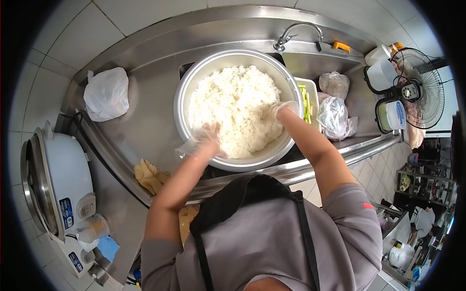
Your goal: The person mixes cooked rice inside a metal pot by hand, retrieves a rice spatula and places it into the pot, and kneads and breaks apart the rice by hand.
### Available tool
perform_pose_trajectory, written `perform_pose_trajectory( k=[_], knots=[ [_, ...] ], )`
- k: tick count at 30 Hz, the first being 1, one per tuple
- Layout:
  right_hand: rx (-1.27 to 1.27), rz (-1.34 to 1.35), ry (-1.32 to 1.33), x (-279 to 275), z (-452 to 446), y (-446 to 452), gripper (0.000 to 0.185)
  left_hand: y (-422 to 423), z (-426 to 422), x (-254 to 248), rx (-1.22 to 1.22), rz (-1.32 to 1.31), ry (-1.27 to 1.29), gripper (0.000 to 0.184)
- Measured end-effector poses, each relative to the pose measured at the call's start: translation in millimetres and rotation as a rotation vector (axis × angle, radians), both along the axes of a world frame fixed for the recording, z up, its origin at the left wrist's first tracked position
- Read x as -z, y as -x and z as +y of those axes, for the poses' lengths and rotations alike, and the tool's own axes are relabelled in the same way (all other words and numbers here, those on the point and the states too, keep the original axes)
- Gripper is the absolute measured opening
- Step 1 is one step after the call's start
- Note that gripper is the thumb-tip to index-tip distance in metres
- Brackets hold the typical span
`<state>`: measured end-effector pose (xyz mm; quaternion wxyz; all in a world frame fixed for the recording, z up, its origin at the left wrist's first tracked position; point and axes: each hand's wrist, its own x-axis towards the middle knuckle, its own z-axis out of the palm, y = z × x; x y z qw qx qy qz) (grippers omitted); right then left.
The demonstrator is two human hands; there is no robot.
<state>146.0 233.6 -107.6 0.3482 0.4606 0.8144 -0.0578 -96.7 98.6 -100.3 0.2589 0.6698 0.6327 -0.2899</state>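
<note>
A large round metal pot [182, 104] full of white rice [238, 106] sits over the sink. My left hand [209, 140], in a clear plastic glove, is in the rice near the pot's lower left side, its fingers partly sunk and blurred. On the right side of the pot, my right hand [281, 110], also in a clear glove, reaches into the rice, and its fingers are mostly hidden there. Whether either hand grips any rice cannot be made out.
Right of the pot are a basket [314, 99] of green stalks, plastic bags [334, 116] and a fan [420, 89]. A faucet [296, 34] stands behind. To the left lie a white bag [107, 94], a yellow cloth [149, 175] and a rice cooker [70, 174].
</note>
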Motion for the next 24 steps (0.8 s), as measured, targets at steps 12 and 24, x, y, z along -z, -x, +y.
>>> perform_pose_trajectory(
  k=[12,24],
  knots=[
    [-0.577,0.165,0.205,-19.5,-62.2,25.2,0.020,-30.0,-4.4,36.0,-0.224,-0.288,-0.267,0.143],
    [-0.128,0.314,0.040,-30.9,15.1,86.3,0.029,-24.7,57.7,28.2,-0.387,-0.900,-0.856,0.044]
  ],
)
